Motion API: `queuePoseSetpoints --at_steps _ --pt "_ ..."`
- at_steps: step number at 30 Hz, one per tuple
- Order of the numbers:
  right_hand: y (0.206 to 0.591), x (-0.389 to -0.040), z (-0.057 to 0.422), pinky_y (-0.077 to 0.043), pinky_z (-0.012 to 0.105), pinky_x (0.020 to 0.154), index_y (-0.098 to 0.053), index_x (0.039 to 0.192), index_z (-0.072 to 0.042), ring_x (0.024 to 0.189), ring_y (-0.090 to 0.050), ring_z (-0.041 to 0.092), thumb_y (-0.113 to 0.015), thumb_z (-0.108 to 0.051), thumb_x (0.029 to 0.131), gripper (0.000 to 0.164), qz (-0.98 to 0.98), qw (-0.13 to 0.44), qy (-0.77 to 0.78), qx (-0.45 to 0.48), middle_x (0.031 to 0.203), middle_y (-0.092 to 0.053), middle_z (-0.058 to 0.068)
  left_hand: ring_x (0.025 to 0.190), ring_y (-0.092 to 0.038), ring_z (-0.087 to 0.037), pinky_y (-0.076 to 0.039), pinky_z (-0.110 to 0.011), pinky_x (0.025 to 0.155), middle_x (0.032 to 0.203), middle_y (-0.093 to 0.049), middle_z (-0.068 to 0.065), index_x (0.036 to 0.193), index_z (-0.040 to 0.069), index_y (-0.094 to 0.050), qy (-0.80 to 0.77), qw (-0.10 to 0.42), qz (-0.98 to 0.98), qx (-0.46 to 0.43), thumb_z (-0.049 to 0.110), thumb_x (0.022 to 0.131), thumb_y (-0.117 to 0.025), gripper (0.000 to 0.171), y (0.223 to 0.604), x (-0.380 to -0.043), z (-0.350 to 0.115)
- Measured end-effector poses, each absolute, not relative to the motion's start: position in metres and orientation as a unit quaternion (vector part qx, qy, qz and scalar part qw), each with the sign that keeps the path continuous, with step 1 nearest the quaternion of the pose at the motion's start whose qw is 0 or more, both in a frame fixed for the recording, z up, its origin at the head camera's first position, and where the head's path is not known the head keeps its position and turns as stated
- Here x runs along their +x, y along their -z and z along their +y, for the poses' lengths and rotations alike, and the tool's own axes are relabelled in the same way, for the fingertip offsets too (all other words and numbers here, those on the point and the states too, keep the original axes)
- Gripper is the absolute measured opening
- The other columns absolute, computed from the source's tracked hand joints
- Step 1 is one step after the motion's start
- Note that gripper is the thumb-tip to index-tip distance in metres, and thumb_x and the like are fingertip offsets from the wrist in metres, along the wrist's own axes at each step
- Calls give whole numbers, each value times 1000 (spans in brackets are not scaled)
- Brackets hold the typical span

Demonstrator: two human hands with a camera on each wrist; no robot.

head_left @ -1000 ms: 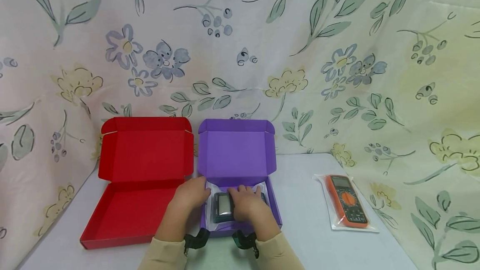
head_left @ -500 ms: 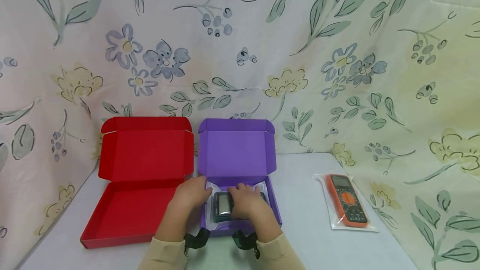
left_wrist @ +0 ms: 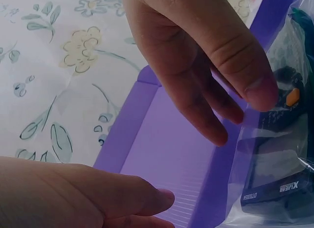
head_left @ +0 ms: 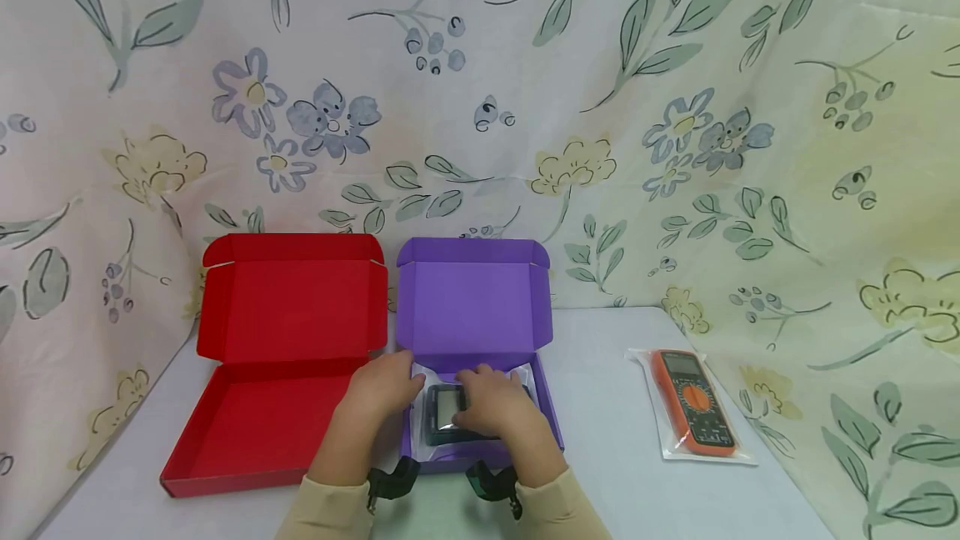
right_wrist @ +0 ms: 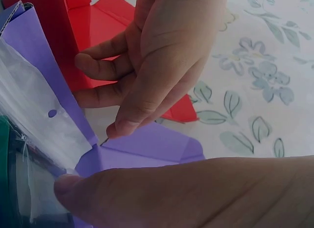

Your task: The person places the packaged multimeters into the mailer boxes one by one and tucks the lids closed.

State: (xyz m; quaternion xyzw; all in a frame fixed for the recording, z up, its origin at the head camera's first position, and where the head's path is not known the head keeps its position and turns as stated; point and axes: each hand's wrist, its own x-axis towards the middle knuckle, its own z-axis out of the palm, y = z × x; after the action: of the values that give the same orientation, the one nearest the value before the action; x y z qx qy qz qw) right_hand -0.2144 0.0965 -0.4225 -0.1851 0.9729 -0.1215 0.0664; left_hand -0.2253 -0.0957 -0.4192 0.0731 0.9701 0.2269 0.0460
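Your red box (head_left: 255, 423) sits just left of the purple box (head_left: 474, 307), lids up on both, so a leftward shove could drive one into the other. Inside the purple box, the clear bag (right_wrist: 44, 110) rides up the left wall towards the rim; left standing there, it could snag under the lid. The dark meter (head_left: 445, 417) lies in that bag, while the orange meter (head_left: 697, 402) is well apart on the right, at little risk. Your right hand (head_left: 495, 402) lies over the dark meter, thumb on it, fingers relaxed and not wrapped round; a hard push could skid it on slick film. Your left hand (head_left: 382, 386) is at the left wall, fingers loosely bent, seemingly holding nothing; I cannot tell whether it touches card or film. A stray right thumb could press the orange button (left_wrist: 292, 98) nearby
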Motion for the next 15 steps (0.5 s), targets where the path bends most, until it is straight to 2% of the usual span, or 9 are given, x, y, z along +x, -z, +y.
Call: queuePoseSetpoints --at_steps 9,15 --pt "424 -218 102 -43 63 103 -66 132 -8 115 -63 36 -81 -33 85 55 972 42 153 -174 125 -64 14 84 -66 -29 -58 -50 76 100 -69 -14 121 -2 -64 -224 32 971 75 23 94 -71 38 418 -226 -96" --pt "426 -224 107 -51 57 93 -67 129 -6 106 -66 37 -81 -33 85 54 972 8 159 -175 124 -65 15 103 -68 -38 -57 -55 85 119 -69 -21 131 -3 -62 -232 17 970 74 22 94 -71 46 417 -225 -94"
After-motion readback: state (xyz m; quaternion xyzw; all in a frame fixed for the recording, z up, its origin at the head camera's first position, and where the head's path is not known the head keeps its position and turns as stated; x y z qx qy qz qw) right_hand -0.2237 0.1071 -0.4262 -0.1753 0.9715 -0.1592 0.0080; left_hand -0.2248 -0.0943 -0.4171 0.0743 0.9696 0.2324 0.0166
